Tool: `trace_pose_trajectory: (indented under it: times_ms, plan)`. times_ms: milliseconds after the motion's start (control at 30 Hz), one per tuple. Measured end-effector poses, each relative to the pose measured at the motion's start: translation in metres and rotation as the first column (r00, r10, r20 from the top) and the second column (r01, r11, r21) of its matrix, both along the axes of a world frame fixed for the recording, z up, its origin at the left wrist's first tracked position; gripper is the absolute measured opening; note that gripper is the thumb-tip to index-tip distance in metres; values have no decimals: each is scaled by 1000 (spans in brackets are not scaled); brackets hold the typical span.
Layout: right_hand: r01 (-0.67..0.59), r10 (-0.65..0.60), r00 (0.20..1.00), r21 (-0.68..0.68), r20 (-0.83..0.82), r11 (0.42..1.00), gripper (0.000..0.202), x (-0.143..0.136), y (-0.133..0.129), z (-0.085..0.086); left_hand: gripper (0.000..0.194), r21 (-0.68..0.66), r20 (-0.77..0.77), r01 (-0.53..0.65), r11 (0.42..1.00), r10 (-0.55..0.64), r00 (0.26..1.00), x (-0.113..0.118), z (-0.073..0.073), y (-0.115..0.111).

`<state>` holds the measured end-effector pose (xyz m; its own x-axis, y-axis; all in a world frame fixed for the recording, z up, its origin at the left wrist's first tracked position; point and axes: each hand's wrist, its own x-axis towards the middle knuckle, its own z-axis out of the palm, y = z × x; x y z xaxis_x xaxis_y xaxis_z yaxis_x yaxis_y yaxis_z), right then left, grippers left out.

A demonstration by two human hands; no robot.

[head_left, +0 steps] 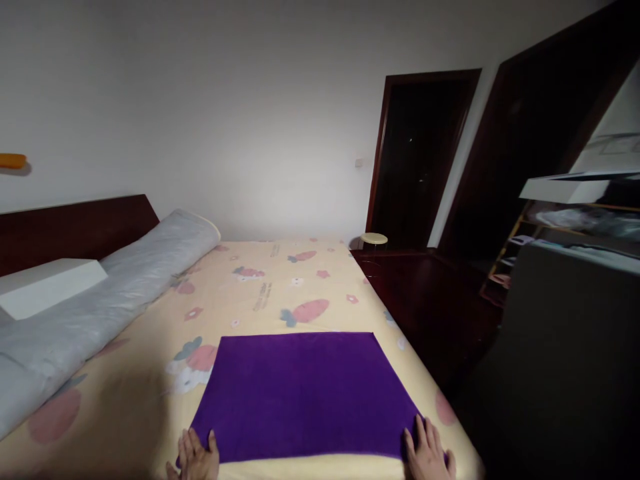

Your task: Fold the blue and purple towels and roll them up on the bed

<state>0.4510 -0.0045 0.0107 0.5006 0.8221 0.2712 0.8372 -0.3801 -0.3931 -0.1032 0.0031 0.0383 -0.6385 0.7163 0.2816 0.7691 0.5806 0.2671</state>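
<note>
Purple cloth (307, 393) is laid out flat on the near part of the bed (265, 280), close to its right edge; the near side of the cloth is wider in view than the far side. The near left corner is partly covered by the left hand (196, 459), whose fingers are held loosely close, with the thumb set apart. The near right corner is partly covered by the right hand (429, 453); its fingers are slightly spread, thumb on the inner side. Whether any fabric is pinched under either palm cannot be told.

Surroundings noted: the left side of the bed is taken up by a rolled grey mattress pad (125, 280), on which a white box (53, 283) is seen resting. Behind these, the dark headboard (75, 227) is partly hidden. A round stool (374, 239) is placed beyond the far right corner of the bed, near the dark doorway (425, 153). At the right, a dark upright panel (570, 360) is seen, by which the view of the lower part of a loaded shelf rack (517, 230) is blocked. An orange object (13, 161) is cut off by the left picture edge
</note>
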Motion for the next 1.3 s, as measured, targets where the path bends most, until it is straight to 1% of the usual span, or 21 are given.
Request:
trace_pose_trajectory:
  times_ms: [33, 67, 100, 133, 167, 200, 233, 300, 333, 367, 400, 433, 467, 533, 633, 767, 900, 1033, 1300]
  plan:
    - [35, -35, 999, 12, 11, 999, 79, -9, 5, 3, 68, 2, -20, 29, 1000, -29, 999, 6, 5, 5]
    - [33, -33, 999, 26, 26, 999, 78, -21, 12, 8, 67, 5, -50, 79, 997, -79, 996, 17, 11, 11]
    - [-22, 21, 999, 37, 43, 999, 75, -38, 19, 15, 65, 5, -86, 152, 988, -151, 985, 32, 18, 18]
    - [-128, 125, 990, 38, 60, 991, 71, -59, 26, 23, 64, -2, -124, 245, 969, -244, 962, 51, 23, 25]
    - [-273, 271, 960, 20, 71, 962, 67, -83, 34, 32, 61, -9, -152, 330, 944, -327, 933, 73, 28, 32]
    - [-389, 390, 919, -18, 59, 921, 63, -109, 41, 41, 59, -31, -159, 409, 912, -409, 899, 98, 31, 39]
    - [-468, 470, 882, -60, 32, 882, 60, -135, 47, 49, 58, -63, -147, 477, 877, -481, 864, 122, 32, 46]
    - [-576, 578, 816, -123, -24, 808, 57, -182, 57, 59, 57, -129, -115, 587, 799, -600, 792, 166, 27, 54]
    - [-628, 627, 777, -154, -58, 763, 57, -201, 59, 61, 57, -160, -98, 634, 756, -652, 752, 183, 21, 56]
    - [-673, 669, 738, -174, -90, 719, 55, -214, 60, 60, 57, -191, -78, 676, 712, -698, 712, 195, 15, 57]
    - [-709, 702, 703, -182, -113, 681, 54, -223, 60, 57, 57, -222, -52, 704, 675, -729, 683, 203, 7, 56]
    - [-733, 724, 679, -182, -126, 656, 53, -227, 59, 52, 57, -249, -24, 722, 645, -750, 661, 206, 1, 55]
    - [-745, 735, 666, -174, -127, 644, 52, -228, 57, 47, 58, -268, 4, 734, 624, -761, 648, 206, -4, 53]
    - [-743, 736, 668, -156, -109, 651, 50, -224, 52, 39, 58, -282, 48, 744, 606, -765, 642, 200, -9, 48]
    - [-727, 723, 684, -165, -96, 666, 50, -217, 48, 35, 58, -268, 80, 754, 600, -766, 638, 193, -3, 43]
    - [-737, 732, 673, -184, -105, 651, 52, -217, 47, 40, 62, -281, 110, 749, 600, -755, 647, 197, 12, 40]
    - [-735, 731, 673, -200, -108, 647, 52, -219, 47, 44, 66, -302, 151, 739, 603, -735, 661, 201, 20, 39]
    - [-741, 733, 667, -217, -135, 635, 53, -218, 47, 45, 66, -297, 162, 744, 599, -736, 657, 200, 20, 40]
    - [-751, 736, 657, -231, -163, 618, 56, -217, 48, 45, 70, -286, 122, 751, 595, -755, 644, 196, 8, 40]
